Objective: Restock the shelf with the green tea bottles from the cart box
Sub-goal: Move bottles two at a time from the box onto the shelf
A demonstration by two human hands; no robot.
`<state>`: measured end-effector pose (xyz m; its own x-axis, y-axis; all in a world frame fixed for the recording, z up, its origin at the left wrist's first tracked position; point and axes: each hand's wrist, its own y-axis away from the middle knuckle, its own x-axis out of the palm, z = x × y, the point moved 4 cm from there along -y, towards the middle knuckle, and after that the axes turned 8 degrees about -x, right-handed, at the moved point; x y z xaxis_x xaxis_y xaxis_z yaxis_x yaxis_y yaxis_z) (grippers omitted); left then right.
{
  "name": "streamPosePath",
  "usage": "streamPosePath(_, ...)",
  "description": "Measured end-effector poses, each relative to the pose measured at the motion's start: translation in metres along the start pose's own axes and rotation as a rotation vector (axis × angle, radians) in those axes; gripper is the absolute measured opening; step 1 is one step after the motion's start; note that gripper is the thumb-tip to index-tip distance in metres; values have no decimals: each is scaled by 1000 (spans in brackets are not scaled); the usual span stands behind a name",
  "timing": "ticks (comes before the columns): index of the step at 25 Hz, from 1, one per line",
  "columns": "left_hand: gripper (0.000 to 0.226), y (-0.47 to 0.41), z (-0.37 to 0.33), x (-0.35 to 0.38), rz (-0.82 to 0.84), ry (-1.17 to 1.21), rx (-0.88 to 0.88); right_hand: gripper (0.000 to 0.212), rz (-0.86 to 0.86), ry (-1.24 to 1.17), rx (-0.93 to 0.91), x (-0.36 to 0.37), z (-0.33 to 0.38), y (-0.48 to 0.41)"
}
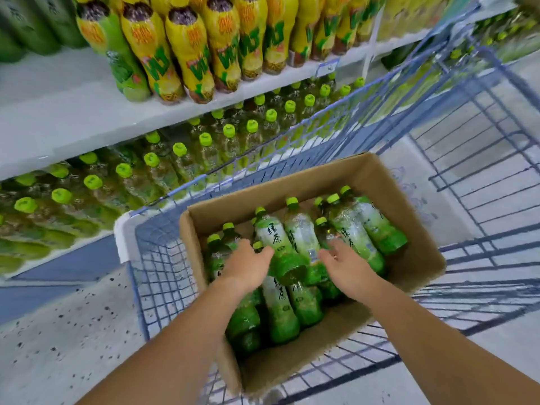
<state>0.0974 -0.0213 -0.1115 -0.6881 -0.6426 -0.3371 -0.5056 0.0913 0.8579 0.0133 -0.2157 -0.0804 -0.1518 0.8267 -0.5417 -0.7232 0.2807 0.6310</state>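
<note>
Presently our left hand (248, 264) and right hand (347, 267) are loosely spread, gripping nothing, over the green tea bottles (274, 238) lying in the box (409, 206). We advise grasping only topmost bottles, mid-body.

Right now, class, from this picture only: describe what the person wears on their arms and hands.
Nothing is worn. The left grip and right grip are ungloved hands with no rings showing; the left forearm and right forearm are bare, with no sleeve, watch or band in view.
</note>
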Motion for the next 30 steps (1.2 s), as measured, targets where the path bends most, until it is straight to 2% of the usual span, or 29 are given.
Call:
streamPosePath(4,76,-43,-8,17,-5,58,-90,61,27,0,13,10,-12,-39)
streamPosePath(7,53,-61,-20,22,-44,77,-62,58,38,-14,22,18,-19,-56)
streamPosePath(10,39,-69,-35,22,-61,29,-58,39,32,-23,-11,28,-25,-68)
streamPosePath(12,38,-74,-40,25,-3,88,-97,25,44,6,-14,31,-29,-74)
streamPosePath(16,24,-70,-34,28,130,326,-182,22,80,-50,47,32,-29,-78)
streamPosePath(18,25,-67,-29,26,151,414,-207,37,94,-129,105,34,-30,-81)
streamPosePath(21,27,-67,-20,27,151,480,-235,77,104,-176,136,39,-33,-86)
streamPosePath(23,37,-67,-15,27,148,485,-252,98,133,-190,154,45,-32,-85)
streamPosePath(27,52,-60,-8,12,152,413,-276,98,167,-232,174,56,-30,-86)
streamPosePath(30,42,-47,-3,-2,115,389,-267,104,163,-209,178,58,-23,-79)
